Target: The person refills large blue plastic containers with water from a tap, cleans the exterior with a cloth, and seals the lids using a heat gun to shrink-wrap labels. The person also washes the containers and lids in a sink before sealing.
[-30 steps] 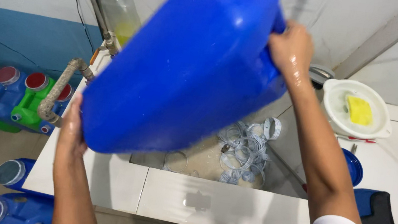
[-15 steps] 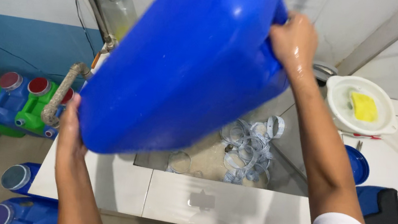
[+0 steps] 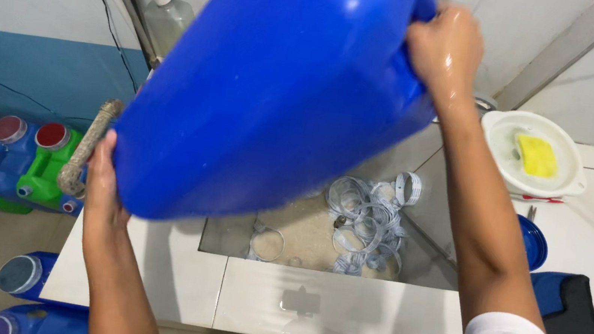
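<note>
Blue plastic is filling the middle of the frame: we are holding a big blue jerrycan tilted over the tiled sink, its top end running out of the upper edge of the picture and its lower corner hanging toward the lower left. Our right hand, up at the upper right, is clenching around the can's upper end, fingers wrapped over the edge and glistening wet; our left hand, at the left, is cupping the low corner from underneath, fingers hidden behind the can, so we cannot tell how tightly they are closing. We are judging this as a bulky, stiff-walled thing that is wanting two hands, one high and one low, just as we are gripping it now; the smooth skin and the wet hand are making it look slippery, and whether it is heavy or nearly empty we cannot tell. Below it, pale plastic rings are lying in the sink basin. Toward the upper left a clear pump bottle is standing, at the left smaller green and blue containers are sitting in a row, and at the right a white bowl is holding a yellow sponge.
</note>
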